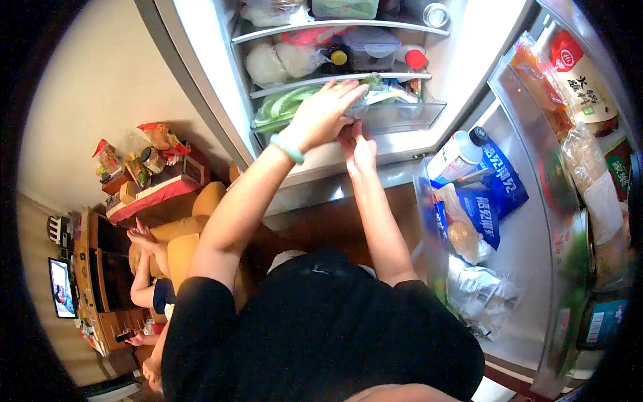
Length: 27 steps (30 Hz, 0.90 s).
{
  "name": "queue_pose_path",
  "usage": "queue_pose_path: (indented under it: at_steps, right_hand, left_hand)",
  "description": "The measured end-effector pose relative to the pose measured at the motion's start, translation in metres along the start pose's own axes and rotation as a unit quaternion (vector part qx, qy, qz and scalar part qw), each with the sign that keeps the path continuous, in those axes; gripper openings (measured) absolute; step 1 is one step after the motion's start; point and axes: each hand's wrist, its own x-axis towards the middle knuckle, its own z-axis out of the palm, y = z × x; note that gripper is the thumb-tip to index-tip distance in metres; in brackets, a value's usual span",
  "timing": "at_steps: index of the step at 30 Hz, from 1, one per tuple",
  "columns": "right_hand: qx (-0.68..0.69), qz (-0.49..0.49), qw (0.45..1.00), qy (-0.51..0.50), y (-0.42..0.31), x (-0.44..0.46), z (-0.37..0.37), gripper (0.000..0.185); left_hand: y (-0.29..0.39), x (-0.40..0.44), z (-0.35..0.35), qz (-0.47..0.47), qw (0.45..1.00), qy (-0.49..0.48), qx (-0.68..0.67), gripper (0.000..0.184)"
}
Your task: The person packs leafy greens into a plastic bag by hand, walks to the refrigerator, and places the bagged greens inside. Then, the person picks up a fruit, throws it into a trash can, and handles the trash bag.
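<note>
My left hand (pixel 325 110), with a pale green bangle (pixel 288 149) at its wrist, reaches over the clear crisper drawer (pixel 408 117) at the bottom of the opened fridge. Its fingers are stretched out above the drawer's front. Just below, my right hand (pixel 360 149) is turned up at the drawer's front edge, fingers curled and partly hidden; whatever they hold cannot be made out. Long green vegetables (pixel 284 104) lie in the drawer left of my hands. Packages and more greens (pixel 392 92) are on the right side.
Shelves above hold bagged white items (pixel 281 61), a lidded plastic box (pixel 370 50) and a red-capped container (pixel 415 59). The open fridge door (pixel 516 288) on my right carries a white bottle (pixel 457 155) and blue packets (pixel 489 201). To the left, another person's legs (pixel 149 258) rest on a sofa.
</note>
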Motion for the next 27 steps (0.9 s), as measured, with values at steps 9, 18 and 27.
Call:
queue_pose_path:
  at_steps: [9, 18, 27]
  right_hand:
    - [0.004, 0.005, 0.998, 0.058, 0.001, -0.005, 0.007, 0.031]
    - [0.023, 0.014, 0.999, 0.022, 0.009, 0.01, -0.003, 0.037]
    - [-0.004, 0.031, 0.998, 0.054, 0.014, 0.044, -0.001, 0.031]
  left_hand:
    - [0.029, -0.063, -0.004, -0.175, 0.937, 0.143, 0.266, 0.047]
    - [0.004, -0.045, -0.012, -0.205, 0.963, -0.015, 0.172, 0.045]
    - [0.029, -0.038, -0.03, -0.155, 0.96, 0.172, 0.16, 0.027]
